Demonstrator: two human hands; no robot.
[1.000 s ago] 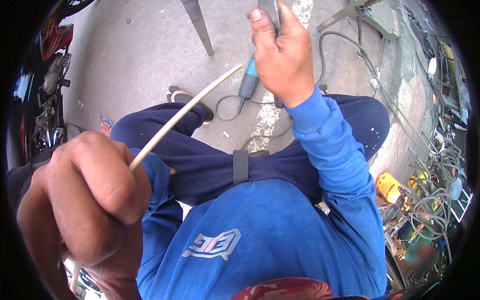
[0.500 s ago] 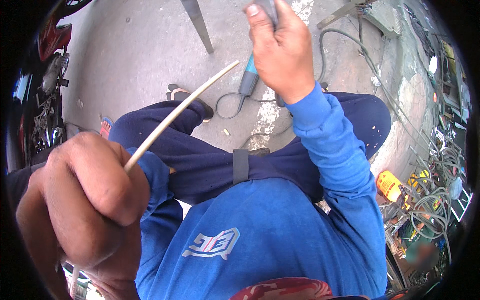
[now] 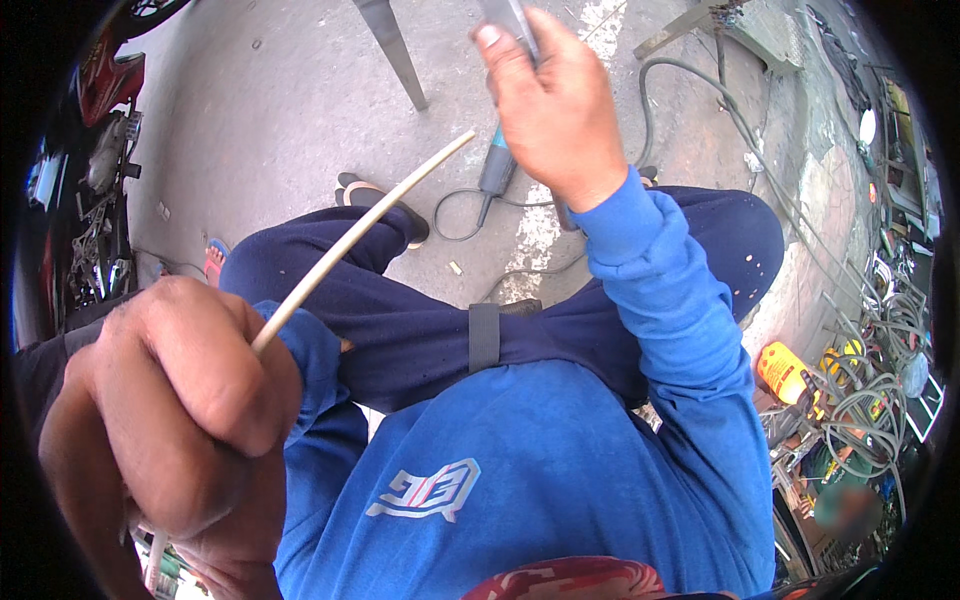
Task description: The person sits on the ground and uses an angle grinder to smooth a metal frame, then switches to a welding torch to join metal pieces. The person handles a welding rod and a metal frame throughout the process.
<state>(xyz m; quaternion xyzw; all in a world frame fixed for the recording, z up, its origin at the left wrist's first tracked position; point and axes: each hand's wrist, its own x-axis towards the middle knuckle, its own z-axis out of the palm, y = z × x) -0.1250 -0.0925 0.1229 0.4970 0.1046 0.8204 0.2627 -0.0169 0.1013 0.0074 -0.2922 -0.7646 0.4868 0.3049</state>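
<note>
Item 1, far left: a cluttered dark rack of machine parts (image 3: 95, 220) along the edge of the concrete floor (image 3: 260, 120), with a red moulded piece (image 3: 105, 75) above it.

Item 2: left hand (image 3: 175, 430), raised close to the camera, closed in a fist around the lower end of a thin pale rod (image 3: 365, 245). The rod runs up and to the right from the fist, slightly bowed, its free tip ending in the air above the knee and short of the other hand.

Item 3, centre: the person's own lap, dark blue trousers (image 3: 420, 330) and blue long-sleeved shirt (image 3: 500, 470); a sandalled foot (image 3: 375, 200) rests on the floor beyond the knee. A grey metal leg (image 3: 392, 50) stands further back.

Item 4: a blue-bodied power tool (image 3: 497, 170) lying on the floor, its black cable (image 3: 460, 215) looping beside it.

Item 5: right hand (image 3: 550, 105), held out high and well apart from the left, clamped on a grey handle-like object (image 3: 510, 22) that runs out of the top of view; what it is cannot be told.

Item 6, right: grey hoses (image 3: 720, 110), a yellow container (image 3: 785, 372) and tangled coils of wire (image 3: 865, 400).

Risk note: the rod is gripped only at one end, so the long free tip may whip or wander and miss whatever the right hand holds. It looks thin enough to bend or snap under side load. The loose cable near the foot could snag.
</note>
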